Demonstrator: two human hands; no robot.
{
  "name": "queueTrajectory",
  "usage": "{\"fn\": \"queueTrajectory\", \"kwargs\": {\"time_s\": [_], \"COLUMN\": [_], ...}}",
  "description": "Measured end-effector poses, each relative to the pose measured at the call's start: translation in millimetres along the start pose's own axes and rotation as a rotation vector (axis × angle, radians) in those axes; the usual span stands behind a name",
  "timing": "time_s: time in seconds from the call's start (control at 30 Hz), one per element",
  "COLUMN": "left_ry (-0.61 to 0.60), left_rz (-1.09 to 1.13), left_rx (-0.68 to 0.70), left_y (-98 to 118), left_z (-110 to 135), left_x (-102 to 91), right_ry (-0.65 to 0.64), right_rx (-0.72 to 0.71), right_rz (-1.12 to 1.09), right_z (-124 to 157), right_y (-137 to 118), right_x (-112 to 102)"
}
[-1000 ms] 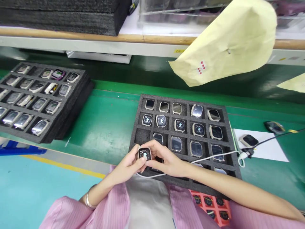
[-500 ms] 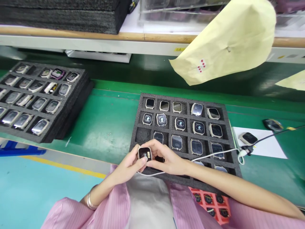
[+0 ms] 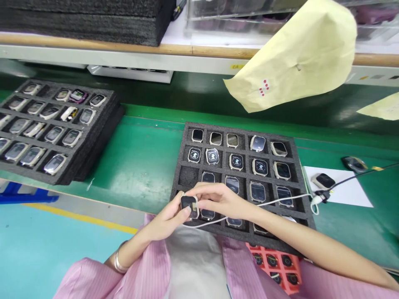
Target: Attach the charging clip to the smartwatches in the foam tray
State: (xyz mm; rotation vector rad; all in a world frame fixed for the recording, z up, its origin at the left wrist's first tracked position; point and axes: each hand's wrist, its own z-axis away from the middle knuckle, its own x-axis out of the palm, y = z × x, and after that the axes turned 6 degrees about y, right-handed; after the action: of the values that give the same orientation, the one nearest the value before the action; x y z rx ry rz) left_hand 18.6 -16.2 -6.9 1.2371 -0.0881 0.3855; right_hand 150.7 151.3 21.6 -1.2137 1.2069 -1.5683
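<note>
Both hands meet at the near left corner of a black foam tray (image 3: 301, 195) that lies on the green table (image 3: 140, 162). Together they hold one small watch body (image 3: 189, 205) with a dark screen. The left hand (image 3: 170, 218) is curled around it from the left, with the thumb pressing on the lower part of the screen. The right hand (image 3: 218, 199) is closed on it from the right, with the fingers bent over the top edge. The watch body sits just above the tray's front edge, in front of an empty pocket.

A thin white cable (image 3: 280, 201) runs from under the hands, across the tray, to a plug near a white sheet of paper (image 3: 352, 195) on the right. One more watch body (image 3: 324, 181) lies on that paper.

The tray has many square pockets, and most hold a watch body. Some screens are lit, and others are dark.

A second black tray (image 3: 93, 137), also full, sits far to the left. A big yellow paper bag (image 3: 299, 58) hangs above the table. A red tray (image 3: 274, 265) peeks out below the right arm. The person wears pink sleeves (image 3: 137, 274) and a silver bracelet (image 3: 116, 261) on the left wrist.
</note>
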Motion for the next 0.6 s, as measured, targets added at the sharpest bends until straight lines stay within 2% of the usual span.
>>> {"fn": "queueTrajectory", "kwargs": {"time_s": [0.13,0.27,0.4,0.6], "left_ry": [-0.071,-0.016,0.084,0.105], "left_rz": [0.031,-0.011,-0.163,-0.288], "left_rx": [0.024,0.036,0.072,0.105], "left_y": [-2.6,-1.5,4.0,10.1], "left_z": [-1.6,-3.0,-3.2,-5.5], "left_x": [-6.0,-2.3,4.9,7.5], "right_ry": [0.07,0.03,-0.014,0.006], "right_rx": [-0.041,-0.082,-0.116,-0.286], "right_rz": [-0.125,-0.096,0.126,0.626], "right_z": [-3.7,-6.3,-5.2,1.4], "right_y": [16.7,14.4,3.2,-3.0], "right_x": [5.6,3.6,-5.2,-3.4]}}
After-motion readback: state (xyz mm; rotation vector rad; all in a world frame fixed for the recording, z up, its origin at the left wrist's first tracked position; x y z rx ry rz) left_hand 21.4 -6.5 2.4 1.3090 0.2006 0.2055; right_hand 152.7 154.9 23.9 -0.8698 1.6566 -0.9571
